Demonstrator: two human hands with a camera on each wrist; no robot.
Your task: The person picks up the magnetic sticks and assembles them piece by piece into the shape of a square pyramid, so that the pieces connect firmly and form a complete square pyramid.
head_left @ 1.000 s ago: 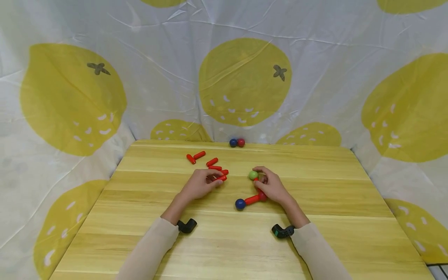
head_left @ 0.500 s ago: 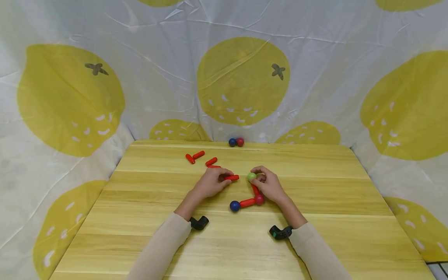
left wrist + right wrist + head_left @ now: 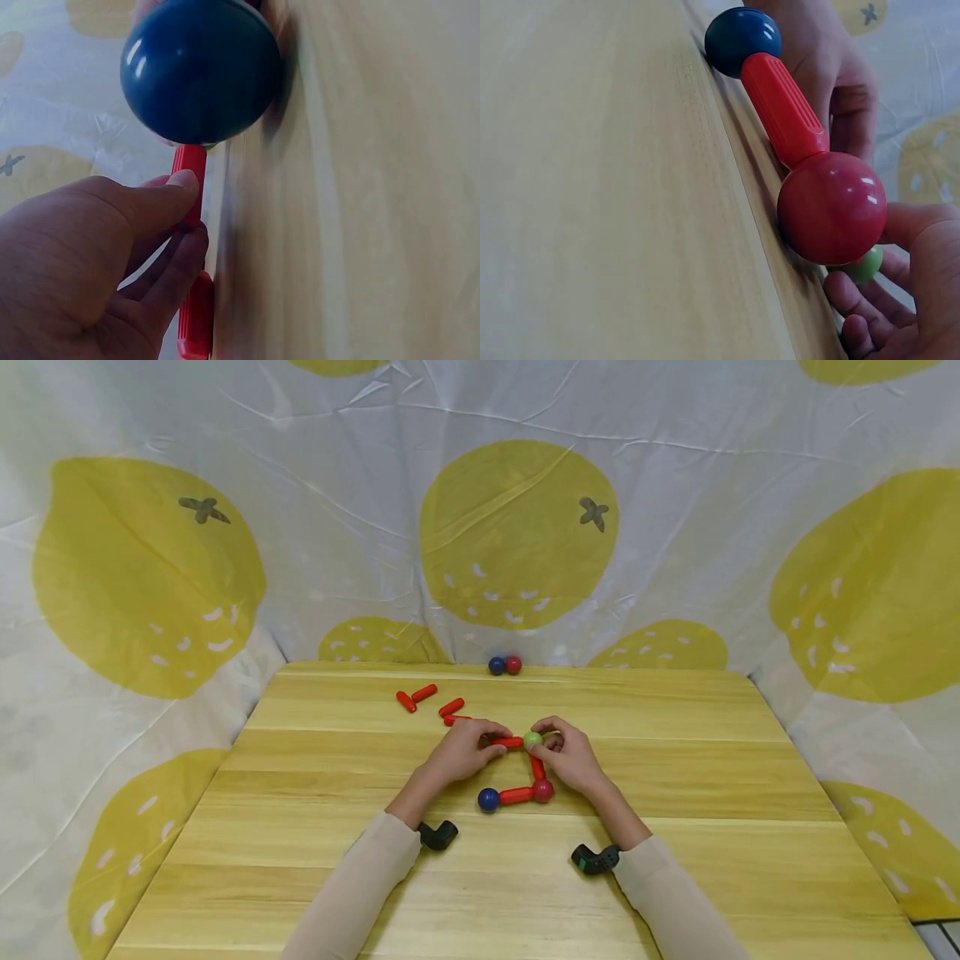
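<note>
My left hand (image 3: 463, 752) pinches a red ribbed rod (image 3: 512, 742) between thumb and fingers, its far end right at a green ball (image 3: 532, 739). That ball is gripped by my right hand (image 3: 576, 762), with thumb and fingers on either side. From the green ball a second red rod (image 3: 537, 768) runs toward me to a dark red ball (image 3: 543, 790). A third red rod (image 3: 516, 795) links this ball to a blue ball (image 3: 489, 800) at the left. In the right wrist view the dark red ball (image 3: 832, 208) partly hides the green ball (image 3: 868, 264).
Several loose red rods (image 3: 452, 707) lie beyond my left hand, one partly behind it. At the table's back edge a blue ball (image 3: 497, 666) and a red ball (image 3: 513, 665) sit side by side. A lemon-print cloth (image 3: 360, 552) hangs behind the wooden table (image 3: 675, 735).
My left hand has carried its red rod rightward from the loose rods up to the green ball. My right hand has shifted slightly left with the joined balls and rods.
</note>
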